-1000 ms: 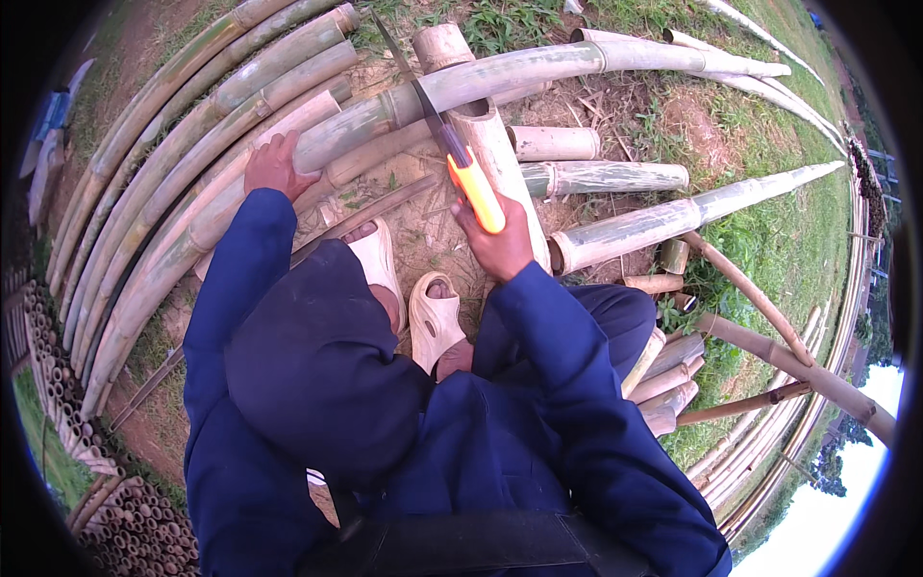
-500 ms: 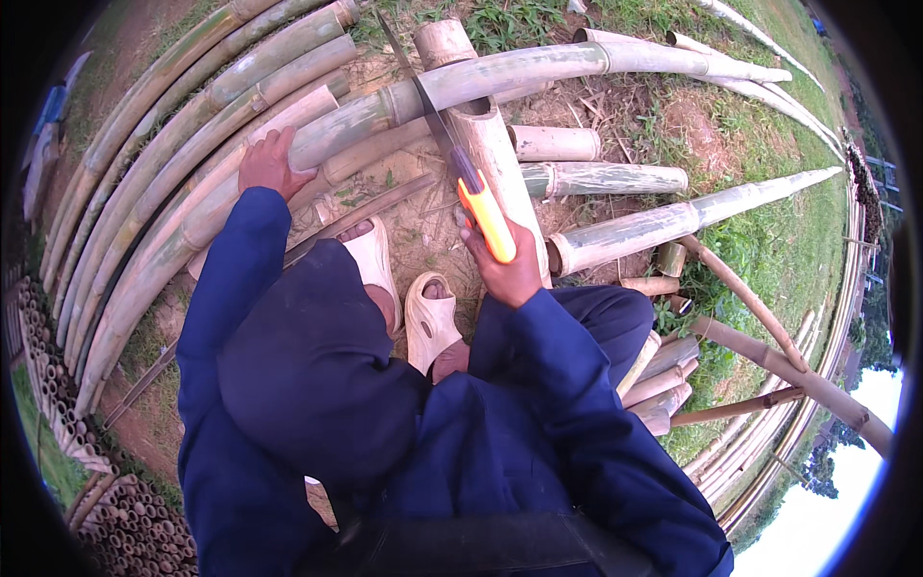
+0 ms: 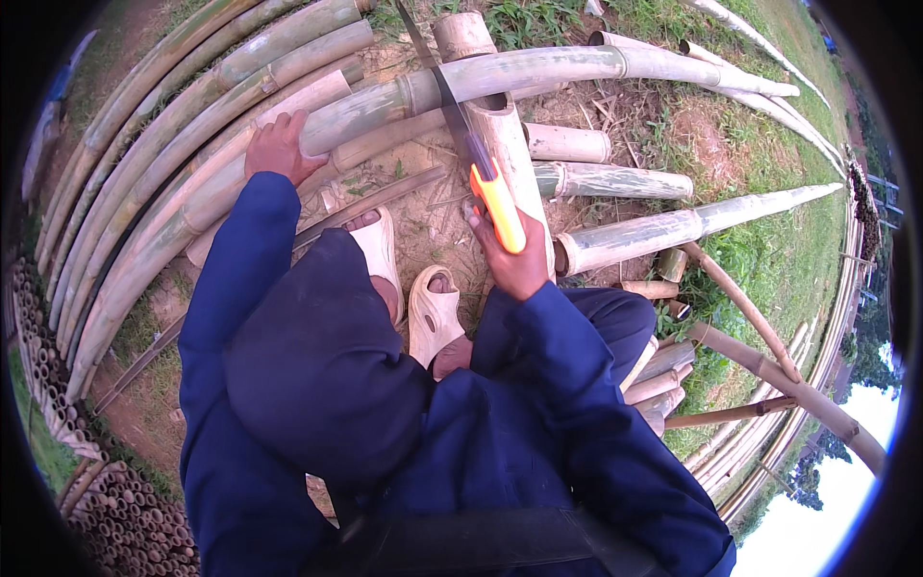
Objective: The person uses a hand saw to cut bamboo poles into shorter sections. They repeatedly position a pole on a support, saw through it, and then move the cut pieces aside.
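The right hand (image 3: 511, 255) is closed around the yellow-orange handle of a saw (image 3: 497, 204). Its blade lies across a long bamboo pole (image 3: 538, 69), which rests over a thick bamboo piece (image 3: 517, 163) just right of the blade. The left hand (image 3: 281, 149) lies palm-down on the same pole, half spread, its thumb apart from the fingers. More long poles (image 3: 226, 106) curve side by side on the left; short cut sections (image 3: 567, 143) lie on the ground to the right. The person's sandals (image 3: 435, 322) sit below the pole, and a dark-clothed knee (image 3: 327, 356) hides some ground. Bamboo (image 3: 135, 524) is stacked at lower left, ends showing.
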